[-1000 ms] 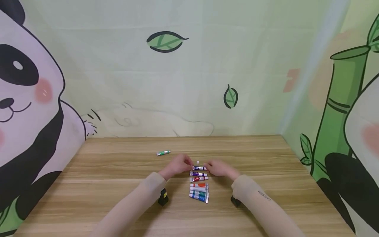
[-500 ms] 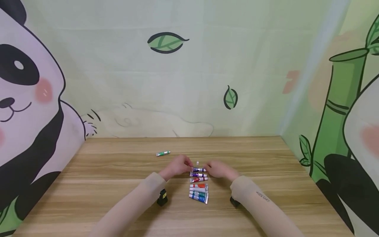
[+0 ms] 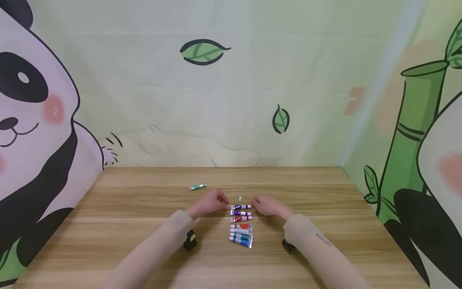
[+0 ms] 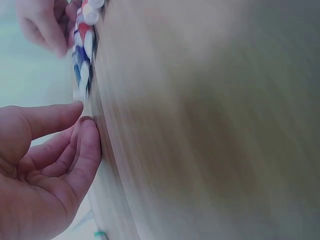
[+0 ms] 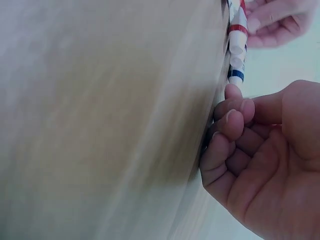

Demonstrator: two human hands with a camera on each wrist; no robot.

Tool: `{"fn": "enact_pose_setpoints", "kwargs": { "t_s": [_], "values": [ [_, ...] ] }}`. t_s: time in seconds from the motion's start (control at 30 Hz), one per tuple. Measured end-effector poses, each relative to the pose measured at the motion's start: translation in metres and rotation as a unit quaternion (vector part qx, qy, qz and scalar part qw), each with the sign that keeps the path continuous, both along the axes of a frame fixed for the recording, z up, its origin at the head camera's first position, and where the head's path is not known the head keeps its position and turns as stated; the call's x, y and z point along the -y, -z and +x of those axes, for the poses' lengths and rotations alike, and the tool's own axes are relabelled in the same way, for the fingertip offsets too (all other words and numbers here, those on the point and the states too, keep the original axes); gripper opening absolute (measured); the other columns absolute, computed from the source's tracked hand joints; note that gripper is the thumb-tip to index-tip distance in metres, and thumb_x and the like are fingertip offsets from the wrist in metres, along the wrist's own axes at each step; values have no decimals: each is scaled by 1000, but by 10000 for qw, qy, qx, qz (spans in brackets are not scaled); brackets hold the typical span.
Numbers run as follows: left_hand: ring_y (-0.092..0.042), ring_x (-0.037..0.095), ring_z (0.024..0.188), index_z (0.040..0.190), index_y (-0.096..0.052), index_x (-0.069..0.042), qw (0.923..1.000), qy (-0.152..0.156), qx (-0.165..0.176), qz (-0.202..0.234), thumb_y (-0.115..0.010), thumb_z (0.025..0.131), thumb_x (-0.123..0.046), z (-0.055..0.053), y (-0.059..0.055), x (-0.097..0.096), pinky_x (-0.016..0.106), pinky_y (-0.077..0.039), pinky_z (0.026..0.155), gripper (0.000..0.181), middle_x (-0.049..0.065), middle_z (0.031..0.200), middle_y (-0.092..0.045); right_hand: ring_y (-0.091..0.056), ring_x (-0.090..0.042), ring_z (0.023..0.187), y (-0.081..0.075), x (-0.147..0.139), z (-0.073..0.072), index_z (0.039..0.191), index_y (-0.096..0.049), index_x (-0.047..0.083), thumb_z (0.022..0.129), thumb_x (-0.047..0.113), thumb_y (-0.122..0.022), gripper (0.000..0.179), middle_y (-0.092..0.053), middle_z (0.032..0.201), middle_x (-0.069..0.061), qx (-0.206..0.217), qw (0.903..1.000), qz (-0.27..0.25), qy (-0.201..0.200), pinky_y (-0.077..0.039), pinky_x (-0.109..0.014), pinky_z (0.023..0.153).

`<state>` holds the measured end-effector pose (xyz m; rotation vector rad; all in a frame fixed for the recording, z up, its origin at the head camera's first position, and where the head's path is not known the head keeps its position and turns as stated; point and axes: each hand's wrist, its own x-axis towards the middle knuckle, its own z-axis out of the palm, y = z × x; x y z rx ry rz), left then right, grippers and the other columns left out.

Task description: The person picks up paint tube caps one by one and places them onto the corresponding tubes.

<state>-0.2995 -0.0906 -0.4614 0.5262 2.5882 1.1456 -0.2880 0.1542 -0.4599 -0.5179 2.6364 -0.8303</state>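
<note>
A column of paint tubes lies on the wooden table between the hands. Farthest back is a dark violet paint tube (image 3: 241,207), its cap facing right. In front of it come a purple paint tube (image 3: 240,213) and a red paint tube (image 3: 241,219). My left hand (image 3: 213,200) is just left of the violet tube, apart from it; in the left wrist view its thumb and fingers hold nothing. Beside the tube's cap end is my right hand (image 3: 268,205), fingers loosely bent; whether a fingertip touches the cap cannot be told.
Nearer me lie an orange tube (image 3: 240,226), a green tube (image 3: 240,236) and a blue tube (image 3: 242,241), with a white one among them, caps leftward. A small white piece (image 3: 240,199) stands behind the column. A light green tube (image 3: 198,187) lies at back left.
The violet tube has come slightly nearer the purple one. My left hand has let go of its left end and drawn away leftward. My right hand has hardly moved.
</note>
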Motion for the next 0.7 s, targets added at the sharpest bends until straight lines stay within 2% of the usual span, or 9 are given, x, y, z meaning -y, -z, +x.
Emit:
{"fn": "enact_pose_setpoints", "kwargs": {
  "t_s": [0.13, 0.3, 0.5, 0.6, 0.7],
  "values": [
    [-62, 17, 81, 105, -68, 4, 9999, 58, 15, 109, -73, 90, -7, -2, 3, 21, 30, -54, 74, 19, 7, 93, -68, -48, -11, 54, -1, -4, 3, 80, -64, 9, 109, 22, -43, 38, -57, 67, -1, 173, 9996, -187, 139, -43, -26, 54],
    [-61, 14, 79, 105, -67, 6, 9993, 242, 16, 297, -73, 90, -6, -7, 5, 49, 27, -53, 72, 20, 7, 91, -68, -53, -13, 60, -4, -14, 2, 84, -65, 11, 107, 28, -50, 32, -60, 71, -1, 204, 9992, -72, 338, -47, -27, 58],
    [-60, 14, 78, 106, -66, 11, 9979, 331, 55, 552, -70, 90, -4, -10, -1, 81, 27, -51, 71, 22, 12, 93, -68, -52, -14, 58, -7, -26, -2, 80, -63, 8, 105, 25, -55, 32, -56, 66, -1, 140, 9986, -62, 509, -45, -27, 56],
    [-57, 16, 76, 107, -65, 12, 9982, 135, 88, 581, -67, 92, -2, -12, -2, 93, 27, -49, 67, 21, 13, 91, -66, -53, -14, 59, -8, -29, -4, 82, -63, 8, 105, 24, -55, 29, -58, 68, -1, 214, 9984, -61, 520, -45, -27, 57],
    [-54, 17, 74, 109, -65, 11, 9983, -235, 49, 534, -65, 95, -4, -16, 0, 101, 27, -46, 64, 21, 12, 90, -65, -53, -15, 59, -7, -30, -6, 84, -63, 8, 105, 24, -55, 28, -58, 69, -2, 271, 9984, 91, 496, -45, -27, 56]
  ]
}}
